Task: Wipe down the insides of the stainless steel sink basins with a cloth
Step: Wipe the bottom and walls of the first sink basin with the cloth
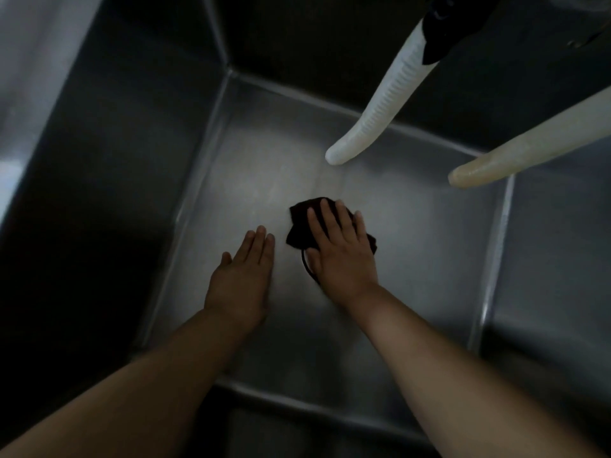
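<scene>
Down inside one deep stainless steel sink basin [413, 233], seen from above, two bare forearms reach from the bottom edge of the frame toward the middle. One dark cloth [299, 226], crumpled and almost black in the dim light, lies on the basin floor just right of the frame's centre. The right hand [340, 249] lies palm-down on top of it, fingers straight and slightly spread, pressing it flat against the steel; cloth shows past the fingertips and at both sides of the hand, and a thin dark loop or strand of it trails out by the thumb side. The left hand [243, 276] lies just to the left of the cloth, apart from it, palm-down with its fingers straight and held close together, holding nothing; whether it touches the floor or is just above it cannot be told. Two pale, whitish hoses hang into the upper right of the frame: a ribbed hose [383, 104] whose rounded end comes down toward the centre, and a smoother, yellower hose [529, 150] entering from the right edge.
</scene>
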The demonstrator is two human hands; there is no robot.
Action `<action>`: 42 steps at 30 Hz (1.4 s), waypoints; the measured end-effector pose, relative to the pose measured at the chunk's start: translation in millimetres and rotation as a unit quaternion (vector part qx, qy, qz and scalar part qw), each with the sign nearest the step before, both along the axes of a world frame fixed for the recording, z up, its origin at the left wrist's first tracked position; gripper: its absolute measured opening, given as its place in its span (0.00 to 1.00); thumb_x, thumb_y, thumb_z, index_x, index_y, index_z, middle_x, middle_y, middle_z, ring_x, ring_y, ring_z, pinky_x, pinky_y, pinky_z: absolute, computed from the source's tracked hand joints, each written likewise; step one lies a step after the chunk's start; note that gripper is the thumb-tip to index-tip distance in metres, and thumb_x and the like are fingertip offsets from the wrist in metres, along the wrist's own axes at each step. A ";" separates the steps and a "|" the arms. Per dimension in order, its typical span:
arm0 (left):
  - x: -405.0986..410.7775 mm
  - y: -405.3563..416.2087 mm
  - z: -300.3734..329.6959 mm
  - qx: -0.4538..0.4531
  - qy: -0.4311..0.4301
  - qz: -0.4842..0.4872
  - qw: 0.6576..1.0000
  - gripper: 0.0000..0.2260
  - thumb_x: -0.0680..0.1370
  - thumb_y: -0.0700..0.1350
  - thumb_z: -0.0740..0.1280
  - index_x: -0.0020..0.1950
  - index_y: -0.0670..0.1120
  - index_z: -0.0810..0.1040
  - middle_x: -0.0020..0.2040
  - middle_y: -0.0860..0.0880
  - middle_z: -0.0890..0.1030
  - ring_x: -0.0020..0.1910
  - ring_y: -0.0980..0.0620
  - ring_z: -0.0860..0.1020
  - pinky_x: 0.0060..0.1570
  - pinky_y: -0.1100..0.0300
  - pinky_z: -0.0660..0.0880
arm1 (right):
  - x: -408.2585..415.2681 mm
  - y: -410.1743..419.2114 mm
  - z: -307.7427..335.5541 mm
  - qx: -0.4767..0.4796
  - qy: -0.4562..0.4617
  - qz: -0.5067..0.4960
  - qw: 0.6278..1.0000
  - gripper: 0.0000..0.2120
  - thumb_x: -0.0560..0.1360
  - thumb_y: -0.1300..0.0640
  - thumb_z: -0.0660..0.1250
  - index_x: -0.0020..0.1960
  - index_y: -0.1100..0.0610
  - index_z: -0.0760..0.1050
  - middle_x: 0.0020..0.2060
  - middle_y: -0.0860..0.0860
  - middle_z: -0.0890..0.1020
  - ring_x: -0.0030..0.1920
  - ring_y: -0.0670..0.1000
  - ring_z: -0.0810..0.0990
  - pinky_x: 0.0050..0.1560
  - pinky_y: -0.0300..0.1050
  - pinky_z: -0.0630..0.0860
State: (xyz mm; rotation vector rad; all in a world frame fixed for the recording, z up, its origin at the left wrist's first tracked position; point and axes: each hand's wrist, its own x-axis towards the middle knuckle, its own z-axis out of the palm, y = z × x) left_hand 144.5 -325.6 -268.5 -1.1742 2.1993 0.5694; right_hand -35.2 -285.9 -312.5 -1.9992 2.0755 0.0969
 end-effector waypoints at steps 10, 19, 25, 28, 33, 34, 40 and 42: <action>-0.2 -4.8 -0.5 0.016 -0.015 -0.002 1.000 0.59 0.67 0.53 0.76 0.74 0.45 0.29 0.75 0.47 0.29 0.76 0.49 0.35 0.74 0.50 0.48 | -104.5 -46.5 1.6 0.007 0.096 -0.255 0.962 0.31 0.80 0.45 0.51 0.78 0.56 0.47 0.76 0.58 0.51 0.75 0.63 0.46 0.71 0.58 0.34; -1.3 -7.8 2.2 0.026 -0.022 -0.009 0.999 0.56 0.70 0.52 0.74 0.74 0.44 0.28 0.75 0.45 0.29 0.75 0.46 0.34 0.74 0.47 0.49 | -11.4 -132.0 -10.2 -0.030 0.028 -0.130 0.991 0.32 0.79 0.43 0.50 0.78 0.53 0.44 0.77 0.58 0.47 0.76 0.60 0.41 0.69 0.57 0.26; -2.1 -10.6 1.5 0.041 -0.040 -0.018 0.998 0.56 0.70 0.53 0.73 0.73 0.45 0.26 0.73 0.46 0.26 0.75 0.47 0.32 0.74 0.48 0.45 | 57.1 -181.3 -14.9 -0.033 0.021 0.087 0.995 0.29 0.80 0.41 0.47 0.77 0.51 0.47 0.77 0.55 0.48 0.76 0.58 0.41 0.69 0.60 0.30; -2.2 -10.2 1.4 0.043 -0.040 -0.012 0.998 0.57 0.70 0.53 0.73 0.73 0.45 0.26 0.73 0.47 0.25 0.75 0.48 0.32 0.74 0.48 0.45 | 55.4 -181.3 -12.5 -0.040 0.036 0.118 0.992 0.28 0.80 0.42 0.47 0.77 0.51 0.47 0.77 0.54 0.50 0.76 0.58 0.42 0.69 0.59 0.30; -2.3 -9.7 1.9 0.043 -0.024 -0.004 0.999 0.58 0.68 0.52 0.75 0.74 0.46 0.28 0.68 0.50 0.23 0.75 0.48 0.33 0.74 0.48 0.48 | 7.8 -149.9 -11.3 -0.052 0.030 0.066 0.996 0.29 0.80 0.43 0.49 0.78 0.51 0.49 0.77 0.53 0.51 0.76 0.57 0.44 0.71 0.55 0.33; -1.9 -9.5 2.0 0.041 -0.021 -0.003 0.999 0.58 0.67 0.52 0.75 0.74 0.46 0.28 0.68 0.50 0.23 0.75 0.49 0.34 0.74 0.48 0.48 | -4.8 -140.0 -11.1 -0.046 0.029 0.038 0.998 0.29 0.80 0.43 0.49 0.78 0.51 0.49 0.77 0.53 0.51 0.76 0.57 0.44 0.72 0.55 0.34; -1.9 -8.0 3.2 0.026 -0.023 -0.009 0.999 0.58 0.68 0.54 0.74 0.74 0.45 0.28 0.72 0.48 0.25 0.75 0.48 0.34 0.74 0.48 0.49 | -88.4 -71.6 -3.2 -0.031 0.054 -0.111 0.992 0.31 0.77 0.43 0.51 0.77 0.53 0.54 0.75 0.56 0.58 0.75 0.60 0.53 0.72 0.62 0.48; -2.4 -8.1 3.7 0.026 -0.025 -0.008 0.999 0.57 0.68 0.54 0.74 0.74 0.45 0.28 0.74 0.48 0.27 0.75 0.48 0.34 0.74 0.48 0.49 | -117.9 -48.1 -2.9 -0.014 0.067 -0.167 0.984 0.31 0.77 0.42 0.49 0.77 0.54 0.52 0.76 0.57 0.56 0.75 0.60 0.51 0.73 0.60 0.46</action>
